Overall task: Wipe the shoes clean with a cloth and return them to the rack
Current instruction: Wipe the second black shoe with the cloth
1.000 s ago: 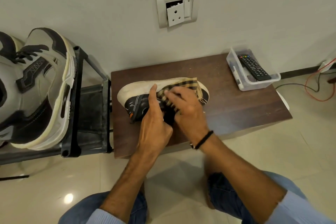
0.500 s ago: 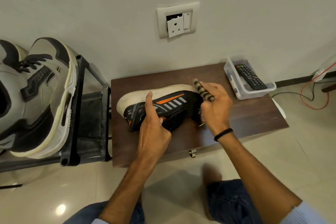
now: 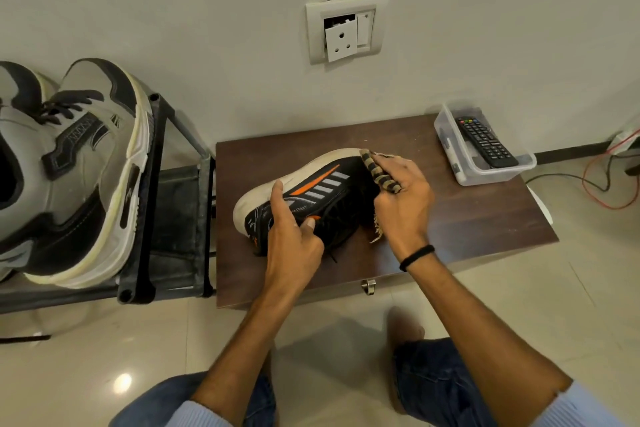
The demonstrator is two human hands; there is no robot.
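A black shoe with orange and white stripes and a white sole lies on its side on a dark wooden box. My left hand grips its front part, thumb on the laces side and forefinger stretched up toward the sole. My right hand holds a yellow-and-black checked cloth bunched against the shoe's heel. A frayed end of the cloth hangs below the palm. The black shoe rack stands at the left and bears grey and black sneakers.
A clear plastic tub with a black remote sits on the box's far right corner. A wall socket hangs loose above. Red and black wires trail on the tiled floor at the right. My knees are at the bottom edge.
My right hand drew the cloth off the shoe's side toward the heel, uncovering the orange and white stripes. The heel end of the shoe has tipped up. My left hand kept its grip.
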